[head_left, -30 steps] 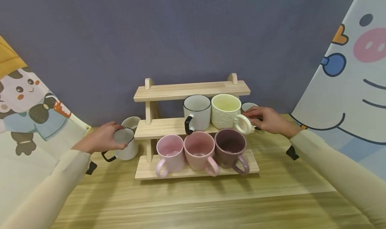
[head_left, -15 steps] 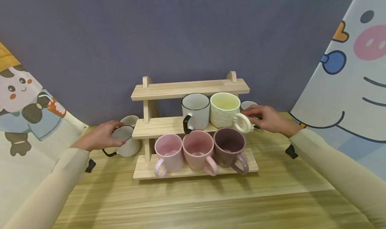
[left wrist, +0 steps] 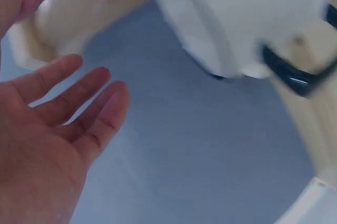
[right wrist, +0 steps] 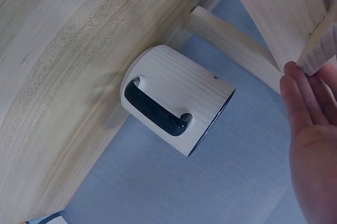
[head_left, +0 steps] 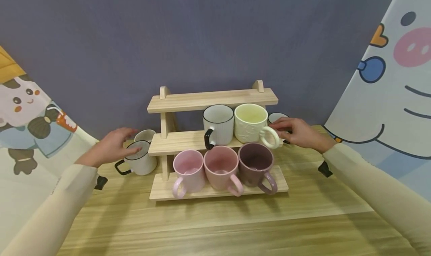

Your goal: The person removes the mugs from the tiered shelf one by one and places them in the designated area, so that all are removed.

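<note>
My left hand [head_left: 109, 145] hovers over a white mug [head_left: 143, 162] with a black rim and black handle, left of the wooden display shelf [head_left: 188, 140]. In the left wrist view its fingers [left wrist: 108, 121] spread loosely, apart from the blurred mug [left wrist: 263, 13]. At the shelf's right side, my right hand [head_left: 299, 134] holds the end of the middle board. The right wrist view has these fingertips at the board's corner [right wrist: 318, 58]; the thumb is hidden there. Beside them a white ribbed mug [right wrist: 176, 95] with a black handle stands on the table.
A pale mug [head_left: 146, 135] stands behind the left white mug. On the middle board are a black-handled white mug [head_left: 219, 127] and a cream-yellow mug [head_left: 250, 125]. Pink [head_left: 189, 173], rose [head_left: 221, 170] and purple [head_left: 256, 166] mugs fill the lowest board. A grey-blue curtain [head_left: 215, 42] hangs behind.
My left hand has let go of the white mug, its thumb lifting off the rim and its fingers opening. The right hand stays at the shelf end.
</note>
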`<state>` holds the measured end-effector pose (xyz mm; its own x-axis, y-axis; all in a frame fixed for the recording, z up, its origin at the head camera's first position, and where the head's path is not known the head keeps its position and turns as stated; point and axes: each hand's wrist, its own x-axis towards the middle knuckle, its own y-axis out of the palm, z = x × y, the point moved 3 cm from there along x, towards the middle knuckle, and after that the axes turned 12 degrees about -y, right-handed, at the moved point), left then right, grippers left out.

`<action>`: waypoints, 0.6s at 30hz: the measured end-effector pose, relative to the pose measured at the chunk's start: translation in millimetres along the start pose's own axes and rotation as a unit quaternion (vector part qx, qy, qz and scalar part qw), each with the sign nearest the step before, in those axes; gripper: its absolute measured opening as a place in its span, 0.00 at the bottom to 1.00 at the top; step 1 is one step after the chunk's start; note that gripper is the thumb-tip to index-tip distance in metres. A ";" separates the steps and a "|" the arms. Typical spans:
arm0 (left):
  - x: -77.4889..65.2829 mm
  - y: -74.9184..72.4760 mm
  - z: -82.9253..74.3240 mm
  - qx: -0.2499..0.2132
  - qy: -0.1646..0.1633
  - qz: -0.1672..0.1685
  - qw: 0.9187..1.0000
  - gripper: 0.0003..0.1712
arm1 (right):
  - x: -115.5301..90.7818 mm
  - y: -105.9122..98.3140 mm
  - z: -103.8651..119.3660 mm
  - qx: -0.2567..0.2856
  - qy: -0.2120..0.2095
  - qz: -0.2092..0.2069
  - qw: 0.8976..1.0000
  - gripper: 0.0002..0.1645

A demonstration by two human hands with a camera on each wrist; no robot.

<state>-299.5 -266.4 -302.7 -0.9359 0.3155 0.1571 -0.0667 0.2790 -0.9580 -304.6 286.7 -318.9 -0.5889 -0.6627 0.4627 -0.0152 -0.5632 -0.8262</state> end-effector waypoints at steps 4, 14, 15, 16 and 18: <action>0.0 -21.1 -31.2 0.001 0.031 -0.045 0.999 0.30 | -0.6 -0.1 0.5 0.002 -0.004 -0.003 1.000 0.15; 22.4 -45.0 -134.4 -0.018 0.111 -0.074 0.991 0.32 | -2.7 -0.8 1.7 0.013 -0.005 -0.013 1.000 0.15; 26.2 -46.0 -144.5 -0.023 0.116 -0.071 0.991 0.33 | -2.8 -0.8 2.2 0.013 -0.009 -0.016 1.000 0.15; 30.6 -46.6 -155.3 -0.028 0.123 -0.069 0.990 0.34 | -2.8 -0.7 2.3 0.013 -0.012 -0.018 1.000 0.15; 39.0 -46.3 -174.7 -0.033 0.130 -0.058 0.989 0.36 | -2.5 -0.6 2.7 0.013 -0.014 -0.021 1.000 0.15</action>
<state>-272.4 -108.5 -210.3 -0.8018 0.4979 0.3306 -0.1386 0.3831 -0.9132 -300.9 287.4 -318.7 -0.5652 -0.6513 0.5063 -0.0184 -0.6036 -0.7971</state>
